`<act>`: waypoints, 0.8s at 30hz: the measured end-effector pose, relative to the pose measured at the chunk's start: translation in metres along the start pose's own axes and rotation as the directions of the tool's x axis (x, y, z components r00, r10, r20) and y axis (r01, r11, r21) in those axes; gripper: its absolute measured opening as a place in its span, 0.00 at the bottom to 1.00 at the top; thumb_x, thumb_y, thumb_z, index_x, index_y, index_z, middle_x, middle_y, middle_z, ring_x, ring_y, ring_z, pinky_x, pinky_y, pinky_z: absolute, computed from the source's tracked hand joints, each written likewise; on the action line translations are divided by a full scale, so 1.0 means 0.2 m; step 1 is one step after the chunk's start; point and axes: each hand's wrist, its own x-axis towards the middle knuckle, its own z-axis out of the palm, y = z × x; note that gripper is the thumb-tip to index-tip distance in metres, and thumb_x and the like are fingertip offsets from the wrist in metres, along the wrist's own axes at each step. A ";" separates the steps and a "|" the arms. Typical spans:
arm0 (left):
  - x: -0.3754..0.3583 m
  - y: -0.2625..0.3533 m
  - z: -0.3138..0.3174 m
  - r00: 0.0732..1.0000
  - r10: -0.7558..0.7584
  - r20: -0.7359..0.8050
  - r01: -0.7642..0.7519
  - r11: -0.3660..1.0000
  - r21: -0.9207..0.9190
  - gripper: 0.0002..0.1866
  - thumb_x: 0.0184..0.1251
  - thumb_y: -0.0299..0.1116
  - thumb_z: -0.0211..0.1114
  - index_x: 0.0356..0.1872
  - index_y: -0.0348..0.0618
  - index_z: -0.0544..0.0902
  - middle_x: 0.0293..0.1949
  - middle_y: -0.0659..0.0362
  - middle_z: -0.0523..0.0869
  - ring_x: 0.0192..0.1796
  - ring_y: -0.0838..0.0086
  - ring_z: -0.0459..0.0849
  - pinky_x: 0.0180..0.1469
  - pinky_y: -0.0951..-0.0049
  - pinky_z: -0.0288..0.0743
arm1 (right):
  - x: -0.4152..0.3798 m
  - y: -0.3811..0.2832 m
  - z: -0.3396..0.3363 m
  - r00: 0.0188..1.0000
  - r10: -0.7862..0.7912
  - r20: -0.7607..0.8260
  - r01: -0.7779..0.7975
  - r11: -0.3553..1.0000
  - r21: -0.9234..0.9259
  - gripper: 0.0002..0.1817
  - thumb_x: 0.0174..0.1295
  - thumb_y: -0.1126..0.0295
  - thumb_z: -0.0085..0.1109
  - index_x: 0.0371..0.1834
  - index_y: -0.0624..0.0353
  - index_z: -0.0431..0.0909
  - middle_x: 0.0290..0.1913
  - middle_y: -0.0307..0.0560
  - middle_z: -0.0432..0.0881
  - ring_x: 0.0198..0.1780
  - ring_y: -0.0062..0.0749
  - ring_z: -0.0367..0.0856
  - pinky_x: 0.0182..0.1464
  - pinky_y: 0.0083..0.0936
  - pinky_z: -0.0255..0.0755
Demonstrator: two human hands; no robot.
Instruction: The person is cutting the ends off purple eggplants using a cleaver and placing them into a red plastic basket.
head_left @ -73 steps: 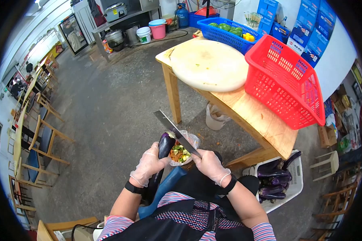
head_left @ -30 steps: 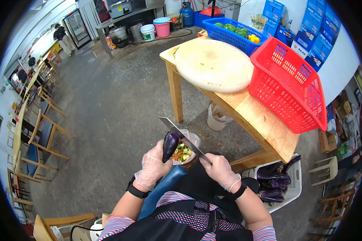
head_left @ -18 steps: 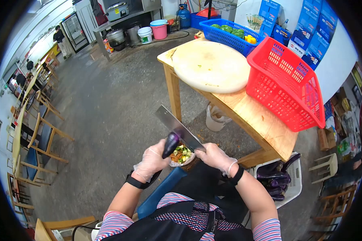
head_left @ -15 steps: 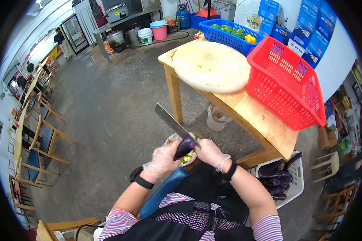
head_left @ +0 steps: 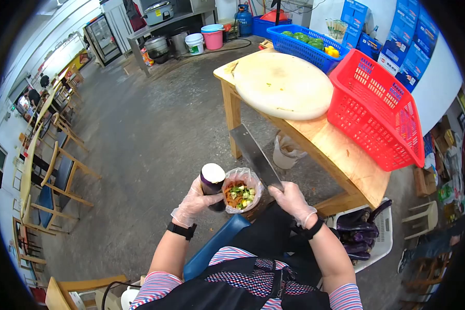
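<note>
My left hand [head_left: 192, 200], in a clear plastic glove, is wrapped round a dark purple eggplant [head_left: 213, 178]. The eggplant's cut white end faces up. In my gloved right hand [head_left: 293, 200] is the handle of a cleaver [head_left: 257, 157], its broad blade slanting up and to the left, apart from the eggplant. Between and below my hands stands a bin lined with a clear bag [head_left: 257, 182], with green, pale and orange scraps [head_left: 241, 196] inside. More whole eggplants [head_left: 356, 233] lie in a white crate [head_left: 383, 235] by my right side.
A wooden table [head_left: 341, 150] holds a round cutting board [head_left: 287, 85], a red basket [head_left: 377, 116] and a blue basket [head_left: 289, 44] with green and yellow peppers. Another lined bin [head_left: 287, 159] stands under it. Wooden chairs [head_left: 62, 170] line the left side.
The cleaver has moved right, away from the eggplant. My left hand has shifted left and turned the eggplant upright, showing its cut end. The lined bin's contents are now in plain view.
</note>
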 end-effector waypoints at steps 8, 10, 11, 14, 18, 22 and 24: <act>0.08 0.17 0.07 0.941 0.047 -0.335 -0.214 0.850 -0.482 0.26 0.58 0.33 0.71 0.57 0.48 0.72 0.42 0.59 0.81 0.46 0.68 0.82 0.52 0.63 0.77 | -0.23 0.09 -0.10 0.994 0.041 -0.098 -0.019 0.976 0.217 0.15 0.65 0.62 0.61 0.32 0.67 0.80 0.21 0.47 0.78 0.25 0.28 0.74 0.33 0.31 0.71; 0.14 0.16 -0.01 0.894 -0.105 -0.435 -0.251 0.688 -0.681 0.21 0.63 0.34 0.70 0.55 0.45 0.73 0.40 0.56 0.83 0.42 0.63 0.83 0.52 0.55 0.79 | -0.30 0.08 -0.15 0.990 0.056 -0.132 -0.025 0.975 0.223 0.15 0.65 0.62 0.61 0.32 0.66 0.81 0.21 0.45 0.77 0.26 0.25 0.73 0.32 0.30 0.70; 0.19 0.16 -0.07 0.891 -0.183 -0.416 -0.231 0.606 -0.761 0.19 0.63 0.33 0.70 0.52 0.42 0.73 0.37 0.56 0.83 0.40 0.61 0.84 0.50 0.55 0.80 | -0.33 0.09 -0.17 0.984 0.062 -0.165 -0.023 0.974 0.226 0.15 0.65 0.62 0.61 0.32 0.66 0.81 0.21 0.42 0.77 0.26 0.23 0.72 0.32 0.28 0.69; 0.23 0.19 -0.06 0.803 -0.343 -0.487 -0.286 0.495 -0.820 0.12 0.61 0.33 0.72 0.39 0.44 0.77 0.35 0.55 0.83 0.39 0.64 0.84 0.47 0.57 0.81 | -0.41 0.10 -0.23 0.977 0.101 -0.188 -0.043 0.955 0.293 0.15 0.66 0.61 0.62 0.32 0.65 0.82 0.23 0.36 0.77 0.26 0.20 0.71 0.31 0.27 0.69; 0.27 0.18 -0.04 0.794 -0.376 -0.478 -0.297 0.447 -0.844 0.09 0.63 0.34 0.70 0.36 0.44 0.78 0.33 0.58 0.83 0.35 0.66 0.84 0.43 0.61 0.82 | -0.49 0.06 -0.26 0.975 0.166 -0.146 -0.086 0.894 0.440 0.15 0.66 0.60 0.62 0.33 0.63 0.83 0.25 0.32 0.78 0.28 0.18 0.72 0.33 0.26 0.70; 0.34 0.10 -0.06 0.820 -0.394 -0.416 -0.279 0.360 -0.891 0.06 0.67 0.32 0.64 0.30 0.45 0.79 0.28 0.60 0.84 0.29 0.68 0.84 0.39 0.66 0.83 | -0.51 0.05 -0.26 0.982 0.107 -0.156 -0.012 0.860 0.511 0.16 0.67 0.59 0.62 0.35 0.63 0.83 0.24 0.32 0.77 0.27 0.16 0.71 0.31 0.22 0.67; 0.36 0.01 -0.12 0.842 -0.383 -0.378 -0.260 0.326 -0.909 0.07 0.67 0.29 0.61 0.28 0.44 0.79 0.28 0.59 0.85 0.30 0.68 0.85 0.40 0.66 0.84 | -0.53 0.04 -0.26 0.981 0.112 -0.161 -0.018 0.869 0.494 0.16 0.67 0.58 0.62 0.35 0.64 0.83 0.24 0.33 0.78 0.28 0.16 0.72 0.31 0.22 0.68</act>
